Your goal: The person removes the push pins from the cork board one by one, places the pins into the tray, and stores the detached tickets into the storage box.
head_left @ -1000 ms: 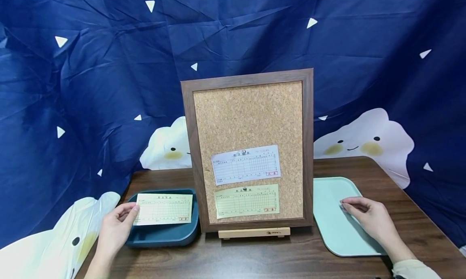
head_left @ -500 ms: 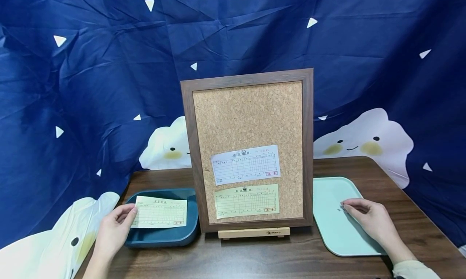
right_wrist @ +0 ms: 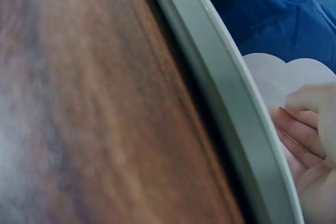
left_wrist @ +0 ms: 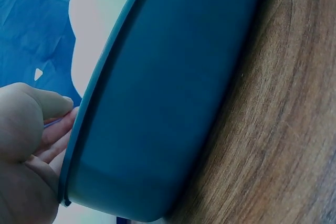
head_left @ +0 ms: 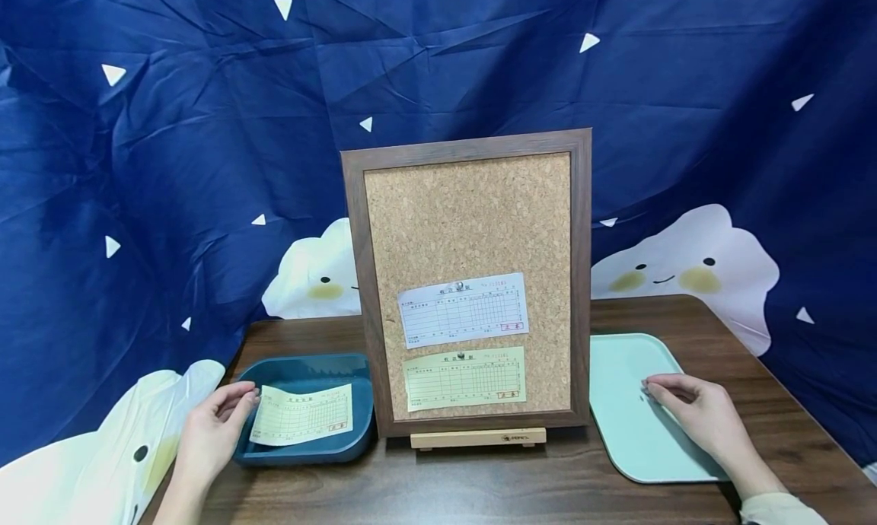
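left hand (head_left: pixel 215 430) has its thumb and fingertips close together at the corner of a loose yellow slip (head_left: pixel 301 417); whether they grip it, i cannot tell. right hand (head_left: pixel 702 411) is also narrow, fingertips together over the green tray (head_left: pixel 626 434), by a tiny speck too small to name; its hold is unclear too. the slip sits slantwise within the blue bin (head_left: pixel 301 455), its corner near the rim. handling it well likely means a light touch at that one corner, since thin paper may crease against the bin wall. at the right, small fingertip moves should suit. between them, the cork board (head_left: pixel 466 213) carries two pinned slips (head_left: pixel 464 316).
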A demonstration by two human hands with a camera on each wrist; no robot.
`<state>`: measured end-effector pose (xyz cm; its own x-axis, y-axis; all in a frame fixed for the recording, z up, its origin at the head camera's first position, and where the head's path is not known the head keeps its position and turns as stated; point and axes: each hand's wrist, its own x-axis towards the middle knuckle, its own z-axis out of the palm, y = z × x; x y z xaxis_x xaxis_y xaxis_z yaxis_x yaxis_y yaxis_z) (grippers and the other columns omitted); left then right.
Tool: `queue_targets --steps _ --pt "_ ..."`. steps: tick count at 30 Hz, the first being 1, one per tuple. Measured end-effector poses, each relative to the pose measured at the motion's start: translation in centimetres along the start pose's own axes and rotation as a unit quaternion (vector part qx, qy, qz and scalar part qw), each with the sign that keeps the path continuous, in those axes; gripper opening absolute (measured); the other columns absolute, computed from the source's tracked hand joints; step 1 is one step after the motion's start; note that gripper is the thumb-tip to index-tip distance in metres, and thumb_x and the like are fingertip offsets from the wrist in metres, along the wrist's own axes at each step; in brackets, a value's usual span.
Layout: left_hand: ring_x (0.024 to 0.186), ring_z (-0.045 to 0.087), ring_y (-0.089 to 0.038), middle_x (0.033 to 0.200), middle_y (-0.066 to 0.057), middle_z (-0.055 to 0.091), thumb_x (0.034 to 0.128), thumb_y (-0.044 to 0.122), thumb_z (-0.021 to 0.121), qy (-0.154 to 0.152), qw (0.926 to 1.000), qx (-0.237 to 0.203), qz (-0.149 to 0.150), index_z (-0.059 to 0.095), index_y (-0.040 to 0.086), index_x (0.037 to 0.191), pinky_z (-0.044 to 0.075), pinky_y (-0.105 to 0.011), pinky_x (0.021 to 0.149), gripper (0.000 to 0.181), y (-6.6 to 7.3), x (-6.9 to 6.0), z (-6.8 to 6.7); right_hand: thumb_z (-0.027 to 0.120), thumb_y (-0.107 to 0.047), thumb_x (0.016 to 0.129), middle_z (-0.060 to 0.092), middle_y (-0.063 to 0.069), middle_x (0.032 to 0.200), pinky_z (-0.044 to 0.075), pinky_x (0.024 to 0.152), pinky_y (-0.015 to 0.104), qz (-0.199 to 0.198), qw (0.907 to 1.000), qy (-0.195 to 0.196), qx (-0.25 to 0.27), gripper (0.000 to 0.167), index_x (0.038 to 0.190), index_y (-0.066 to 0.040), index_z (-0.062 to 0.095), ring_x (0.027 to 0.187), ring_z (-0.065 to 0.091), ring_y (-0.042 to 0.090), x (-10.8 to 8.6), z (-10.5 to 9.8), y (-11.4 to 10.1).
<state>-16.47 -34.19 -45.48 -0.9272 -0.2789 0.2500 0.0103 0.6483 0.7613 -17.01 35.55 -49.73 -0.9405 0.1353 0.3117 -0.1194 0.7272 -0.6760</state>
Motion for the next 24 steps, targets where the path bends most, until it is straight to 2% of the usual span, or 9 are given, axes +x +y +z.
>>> queue_targets --steps 2,4,13,20,24 --pt "0.089 0.058 0.022 0.12 -0.027 0.077 0.1047 0.007 0.07 0.003 1.0 -0.003 0.004 0.073 -0.006 0.125 0.048 0.001 0.078 0.024 0.0 0.0 0.0 0.079 -0.015 0.1 0.08 -0.016 0.093 0.045 0.072 0.001 0.0 1.0 0.003 0.005 0.018 0.111 -0.001 0.083 0.088 0.055 -0.027 0.0 0.0 -0.1" --pt "0.089 0.059 0.022 0.119 -0.028 0.077 0.1048 0.006 0.069 0.006 0.9999 -0.007 0.011 0.073 -0.007 0.124 0.049 0.001 0.077 0.024 0.0 0.0 0.0 0.077 -0.016 0.101 0.079 -0.021 0.092 0.047 0.072 0.002 0.0 0.9999 0.006 0.013 0.019 0.112 0.0 0.082 0.087 0.057 -0.026 -0.1 0.0 -0.3" --pt "0.087 0.061 0.022 0.116 -0.027 0.078 0.1061 0.007 0.067 0.031 0.9989 -0.022 0.03 0.074 -0.007 0.122 0.051 -0.001 0.077 0.022 0.4 0.2 -0.3 0.071 -0.015 0.106 0.078 -0.023 0.094 0.051 0.07 0.005 -0.009 0.9988 0.012 0.047 0.022 0.116 0.003 0.078 0.086 0.062 -0.023 -0.1 -0.2 -1.3" --pt "0.087 0.066 0.018 0.115 -0.026 0.078 0.1066 0.007 0.066 0.03 0.998 -0.041 0.038 0.074 -0.007 0.122 0.053 -0.003 0.078 0.022 1.0 0.2 0.0 0.07 -0.013 0.106 0.075 -0.029 0.096 0.053 0.072 0.006 -0.029 0.997 0.023 0.068 0.02 0.116 0.003 0.078 0.087 0.066 -0.02 0.2 -0.5 -2.4" --pt "0.089 0.071 0.012 0.113 -0.021 0.08 0.1069 0.005 0.066 0.025 0.9963 -0.071 0.041 0.073 -0.008 0.123 0.056 -0.007 0.081 0.022 1.5 0.2 0.2 0.069 -0.013 0.107 0.076 -0.028 0.097 0.054 0.074 0.006 -0.037 0.996 0.018 0.079 0.021 0.116 0.004 0.077 0.087 0.069 -0.016 0.3 -0.7 -3.0"
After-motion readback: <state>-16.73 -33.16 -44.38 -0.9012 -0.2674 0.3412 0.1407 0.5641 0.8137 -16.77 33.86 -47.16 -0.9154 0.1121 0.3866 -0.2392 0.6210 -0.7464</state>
